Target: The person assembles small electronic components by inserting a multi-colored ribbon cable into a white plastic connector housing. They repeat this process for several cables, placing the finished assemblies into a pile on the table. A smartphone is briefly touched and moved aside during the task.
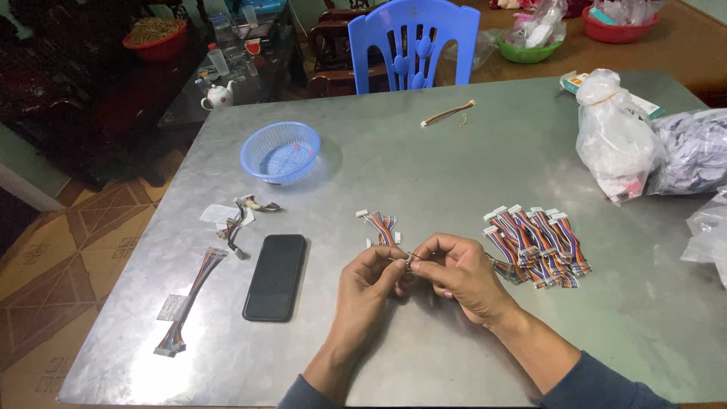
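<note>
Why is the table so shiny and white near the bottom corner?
In the head view, light bounces off the metal table, making a white glare patch at the lower left by the long cable. The left hand and right hand look sharp and cast soft shadows, while the room at the far left stays dark.

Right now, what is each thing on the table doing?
Left hand: grip pinched on the small wire harness.
Right hand: grip pinched on the same harness, close to the left.
Pile of wire harnesses: lying flat, heaped together.
Phone: lying flat, screen dark.
Blue basket: upright; contents hard to tell.
White plastic bag: tied shut.
Long cable: stretched out flat.
Lone cable: lying alone.
</note>
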